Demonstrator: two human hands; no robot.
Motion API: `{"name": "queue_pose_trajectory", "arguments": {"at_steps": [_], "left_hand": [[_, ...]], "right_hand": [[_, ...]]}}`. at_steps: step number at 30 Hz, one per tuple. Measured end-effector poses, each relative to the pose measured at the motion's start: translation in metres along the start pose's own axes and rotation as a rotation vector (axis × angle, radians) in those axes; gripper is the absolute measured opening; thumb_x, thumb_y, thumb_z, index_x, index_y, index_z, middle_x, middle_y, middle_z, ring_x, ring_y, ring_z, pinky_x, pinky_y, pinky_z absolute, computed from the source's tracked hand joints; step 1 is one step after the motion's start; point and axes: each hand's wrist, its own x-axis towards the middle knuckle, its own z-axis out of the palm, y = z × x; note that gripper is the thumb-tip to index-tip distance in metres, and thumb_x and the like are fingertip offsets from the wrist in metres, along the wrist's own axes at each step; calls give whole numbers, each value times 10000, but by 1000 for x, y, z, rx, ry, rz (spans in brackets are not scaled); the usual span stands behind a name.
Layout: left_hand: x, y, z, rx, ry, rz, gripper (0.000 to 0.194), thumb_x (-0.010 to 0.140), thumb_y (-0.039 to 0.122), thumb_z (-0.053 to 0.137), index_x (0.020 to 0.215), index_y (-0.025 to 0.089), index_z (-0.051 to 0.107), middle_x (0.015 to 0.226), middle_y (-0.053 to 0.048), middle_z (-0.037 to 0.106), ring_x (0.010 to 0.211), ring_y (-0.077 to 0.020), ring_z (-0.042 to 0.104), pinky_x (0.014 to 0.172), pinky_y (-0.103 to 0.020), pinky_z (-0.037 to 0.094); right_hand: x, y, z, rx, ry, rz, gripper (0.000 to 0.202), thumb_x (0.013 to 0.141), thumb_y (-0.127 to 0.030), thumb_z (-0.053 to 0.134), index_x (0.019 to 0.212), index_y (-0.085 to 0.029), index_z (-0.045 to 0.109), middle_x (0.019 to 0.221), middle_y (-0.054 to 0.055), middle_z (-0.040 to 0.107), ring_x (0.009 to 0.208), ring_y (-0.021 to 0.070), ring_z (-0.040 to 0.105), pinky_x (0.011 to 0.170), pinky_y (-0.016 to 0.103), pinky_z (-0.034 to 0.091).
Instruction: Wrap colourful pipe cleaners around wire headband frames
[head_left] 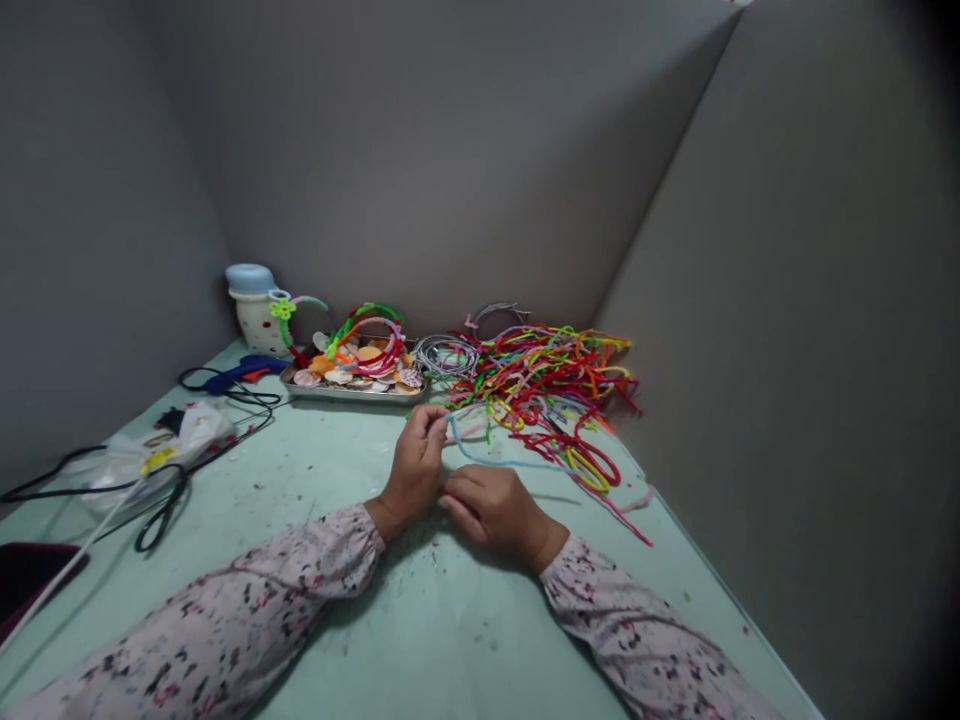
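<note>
My left hand is closed, thumb and fingers pinching a light blue pipe cleaner near its end. From the fingertips the pipe cleaner bends down, then runs right towards the loose pile. My right hand lies just below it and to the right, fingers curled in; whatever they hold, if anything, is hidden. Beyond my hands spreads a tangled heap of colourful pipe cleaners. Red pipe cleaners and a pink one stick out on its near side.
A metal tray of shells and decorated hoops stands at the back, beside a coil of grey wire. At left are a white jar with a blue lid, a blue-handled tool, black cables and a plastic bag. Grey walls enclose the table.
</note>
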Motion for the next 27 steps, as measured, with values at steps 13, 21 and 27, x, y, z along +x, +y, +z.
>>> {"name": "queue_pose_trajectory", "arguments": {"at_steps": [13, 21, 27], "left_hand": [[-7, 17, 0, -38, -147, 17, 184, 896, 332, 452, 941, 183, 550, 895, -30, 564, 782, -155, 542, 665, -268, 478], [-9, 17, -3, 107, -245, 171, 153, 913, 259, 442, 909, 184, 575, 865, -39, 564, 825, -171, 547, 736, -290, 460], [-10, 16, -3, 172, -279, 255, 151, 921, 245, 446, 928, 187, 585, 889, -46, 575, 875, -182, 551, 806, -315, 434]], "right_hand": [[0, 18, 6, -29, 595, 305, 78, 853, -180, 595, 915, -228, 594, 887, 55, 594, 832, 183, 591, 635, 297, 533], [-2, 18, 6, -78, 576, 248, 195, 864, -191, 598, 1052, -238, 577, 1038, 90, 597, 592, 99, 575, 477, 231, 523], [-6, 22, 6, -57, 515, 261, 157, 877, -194, 572, 1025, -234, 608, 1017, 82, 638, 626, 114, 609, 523, 241, 530]]}}
